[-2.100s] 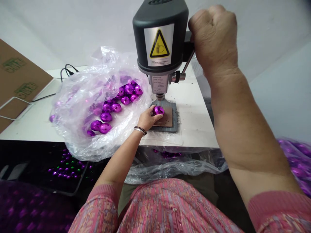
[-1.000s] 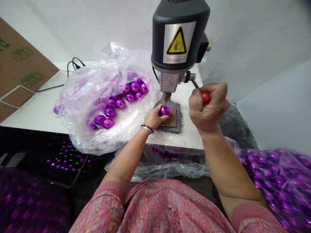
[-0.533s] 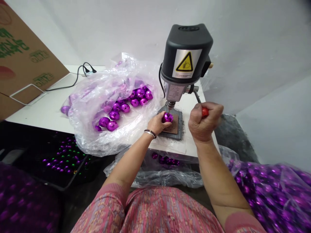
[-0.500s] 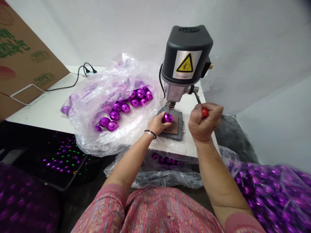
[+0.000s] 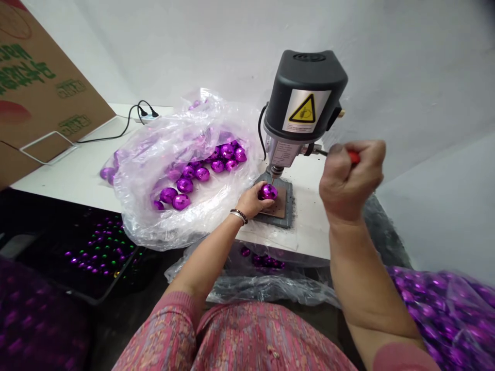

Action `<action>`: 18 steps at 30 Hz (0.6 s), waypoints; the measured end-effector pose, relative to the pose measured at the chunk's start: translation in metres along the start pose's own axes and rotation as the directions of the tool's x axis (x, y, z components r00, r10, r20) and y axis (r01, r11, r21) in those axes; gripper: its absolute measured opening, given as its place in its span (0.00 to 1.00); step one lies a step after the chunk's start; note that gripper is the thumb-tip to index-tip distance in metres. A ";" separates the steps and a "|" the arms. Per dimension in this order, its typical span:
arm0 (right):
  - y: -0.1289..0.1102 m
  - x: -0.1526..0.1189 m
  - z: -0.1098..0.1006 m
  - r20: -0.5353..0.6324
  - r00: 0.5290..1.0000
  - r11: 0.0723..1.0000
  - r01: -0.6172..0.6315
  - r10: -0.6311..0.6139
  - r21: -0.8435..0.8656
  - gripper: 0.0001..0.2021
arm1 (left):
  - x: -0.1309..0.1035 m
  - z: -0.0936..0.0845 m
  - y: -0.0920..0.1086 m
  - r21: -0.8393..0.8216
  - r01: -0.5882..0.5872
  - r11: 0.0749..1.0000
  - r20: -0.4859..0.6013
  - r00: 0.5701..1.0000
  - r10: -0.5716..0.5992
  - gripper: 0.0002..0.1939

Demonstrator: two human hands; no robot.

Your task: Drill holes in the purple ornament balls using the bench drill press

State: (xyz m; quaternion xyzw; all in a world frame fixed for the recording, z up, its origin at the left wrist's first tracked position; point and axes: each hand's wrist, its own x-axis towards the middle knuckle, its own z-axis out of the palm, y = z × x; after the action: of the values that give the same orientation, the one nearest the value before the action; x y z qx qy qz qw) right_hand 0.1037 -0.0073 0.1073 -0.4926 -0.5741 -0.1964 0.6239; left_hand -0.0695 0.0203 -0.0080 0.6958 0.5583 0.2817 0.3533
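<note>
My left hand (image 5: 252, 201) grips a shiny purple faceted ball (image 5: 268, 192) between thumb and fingers. The ball rests over a brown wooden board (image 5: 281, 204) on the grey base (image 5: 289, 198) of a small drill press (image 5: 309, 98). Right above the ball is the press's chuck (image 5: 276, 170) with a thin bit, whose tip is near the ball's top; whether it touches I cannot tell. My right hand (image 5: 351, 180) is closed around the red knob (image 5: 353, 156) of the feed lever, to the right of the press.
An open clear plastic bag (image 5: 147, 221) holding several purple balls lies left of the press on the white table (image 5: 34, 180). Behind it are plugs in a power strip (image 5: 149, 117) and a cardboard box (image 5: 46, 87). More purple balls (image 5: 456, 304) fill a bag at lower right.
My right hand has moved up and to the right with the lever knob, and the chuck and bit have risen from the ball. My left hand still holds the ball on the board.
</note>
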 end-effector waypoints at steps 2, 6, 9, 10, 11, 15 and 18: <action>-0.003 0.019 -0.001 0.087 0.991 0.995 -0.099 0.098 0.014 0.13 | -0.006 -0.004 -0.003 -0.067 -0.047 0.997 0.031 0.998 0.049 0.32; -0.004 0.033 -0.002 0.156 0.972 0.984 -0.178 0.174 0.011 0.11 | -0.034 -0.028 -0.008 -0.045 -0.252 0.967 0.186 0.949 0.256 0.37; -0.001 0.030 -0.002 0.150 0.977 0.988 -0.154 0.152 -0.001 0.10 | -0.051 -0.063 -0.007 -0.004 -0.285 0.958 0.193 0.940 0.281 0.31; 0.000 0.029 -0.002 0.145 0.979 0.989 -0.146 0.145 -0.006 0.10 | -0.052 -0.076 -0.008 0.026 -0.239 0.971 0.135 0.963 0.233 0.27; 0.001 0.028 -0.001 0.138 0.981 0.990 -0.139 0.139 -0.008 0.10 | -0.049 -0.090 -0.010 0.072 -0.168 0.983 0.048 0.985 0.165 0.25; 0.001 0.028 -0.001 0.120 0.983 0.990 -0.140 0.140 -0.012 0.09 | -0.014 -0.136 -0.034 0.307 0.265 0.914 -0.396 0.909 -0.130 0.21; -0.002 0.029 -0.002 0.136 0.976 0.986 -0.168 0.168 -0.012 0.08 | 0.013 -0.147 -0.060 0.315 0.472 0.823 -0.438 0.842 -0.316 0.21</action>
State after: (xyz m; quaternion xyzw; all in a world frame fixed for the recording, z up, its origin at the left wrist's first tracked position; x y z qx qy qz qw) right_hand 0.1109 -0.0007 0.1342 -0.5515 -0.5720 -0.1089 0.5973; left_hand -0.2170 0.0671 0.0302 0.5556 0.7943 0.2021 0.1396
